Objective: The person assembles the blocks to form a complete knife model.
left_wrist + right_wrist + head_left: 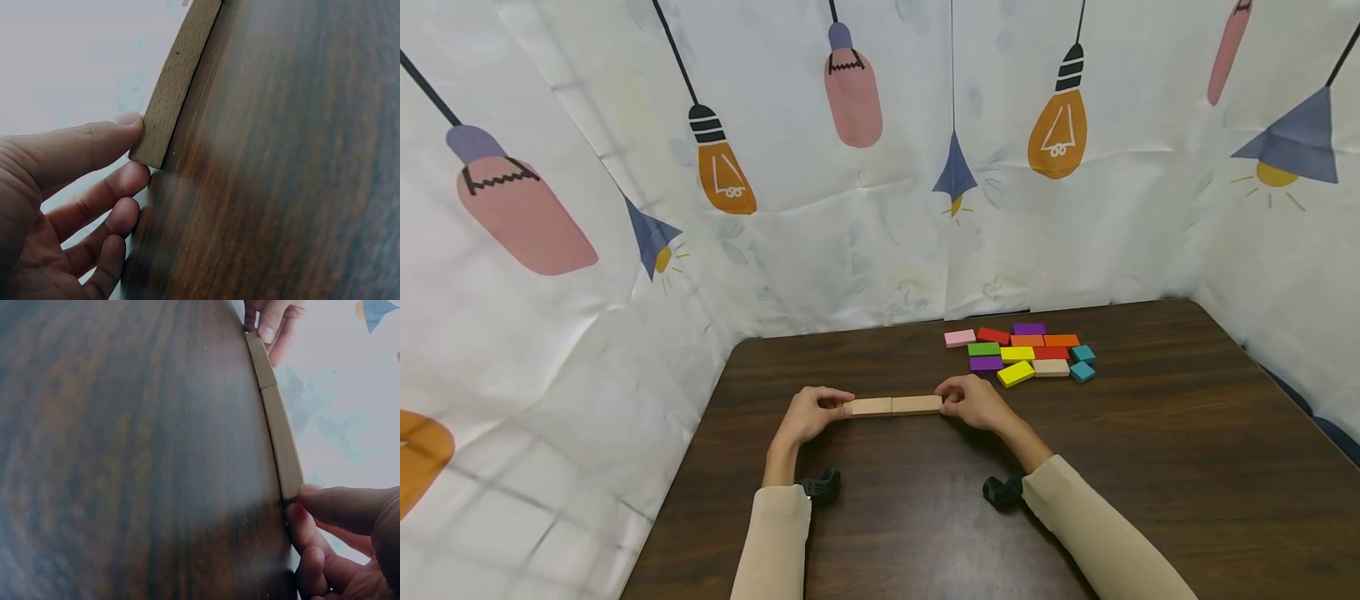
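Two plain wooden blocks [894, 406] are lying end to end at the centre of the frame on the surface [1150, 450]. Each outer end is pinched by curled fingers: left hand [811, 414], right hand [976, 402]. Gentle inward pressure is best applied evenly, so the joint is kept closed and straight.
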Demonstrator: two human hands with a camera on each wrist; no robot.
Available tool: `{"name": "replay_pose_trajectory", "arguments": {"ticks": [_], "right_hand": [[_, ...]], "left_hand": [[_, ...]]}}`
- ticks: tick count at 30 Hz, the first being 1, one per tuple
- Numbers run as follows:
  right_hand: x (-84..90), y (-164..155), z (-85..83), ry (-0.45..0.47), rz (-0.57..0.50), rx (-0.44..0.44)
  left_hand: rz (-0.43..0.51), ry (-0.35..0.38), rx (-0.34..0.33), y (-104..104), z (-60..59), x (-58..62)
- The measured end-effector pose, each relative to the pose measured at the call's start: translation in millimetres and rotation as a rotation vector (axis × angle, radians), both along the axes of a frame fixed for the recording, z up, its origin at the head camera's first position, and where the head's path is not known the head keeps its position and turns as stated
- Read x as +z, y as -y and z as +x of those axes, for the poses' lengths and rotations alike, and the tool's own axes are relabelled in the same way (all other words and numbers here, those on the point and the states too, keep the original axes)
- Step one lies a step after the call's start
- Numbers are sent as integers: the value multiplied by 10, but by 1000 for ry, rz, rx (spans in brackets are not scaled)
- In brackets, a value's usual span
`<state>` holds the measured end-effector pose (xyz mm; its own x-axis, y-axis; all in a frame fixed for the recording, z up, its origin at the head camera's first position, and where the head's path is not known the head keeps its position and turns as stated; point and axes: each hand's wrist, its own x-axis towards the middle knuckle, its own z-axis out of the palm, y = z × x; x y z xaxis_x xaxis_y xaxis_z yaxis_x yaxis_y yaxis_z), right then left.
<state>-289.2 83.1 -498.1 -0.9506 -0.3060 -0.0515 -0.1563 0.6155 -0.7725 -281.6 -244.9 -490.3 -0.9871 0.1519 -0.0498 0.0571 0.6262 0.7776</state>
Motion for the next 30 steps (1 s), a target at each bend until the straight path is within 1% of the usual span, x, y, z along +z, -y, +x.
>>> {"name": "replay_pose_trajectory", "arguments": {"ticks": [4, 8, 13, 15, 18, 25, 28, 30], "right_hand": [[-1, -24, -4, -1, -7, 20], [20, -84, -4, -6, -14, 80], [108, -299, -28, -18, -51, 174], [170, -418, -39, -19, -77, 181], [241, -610, -69, -36, -103, 167], [326, -1015, -101, -78, -88, 44], [320, -1144, -106, -89, -73, 0], [299, -1205, -107, -77, -59, -19]], "left_hand": [[6, 3, -5, 3, -3, 2], [12, 10, -9, 17, 1, 3], [22, 28, -7, 28, 3, 2], [26, 30, -7, 27, 1, 1], [23, 30, -5, 32, 2, 1], [29, 27, -3, 26, 1, -9], [28, 25, -5, 23, -1, -11], [24, 25, 0, 27, 2, -11]]}}
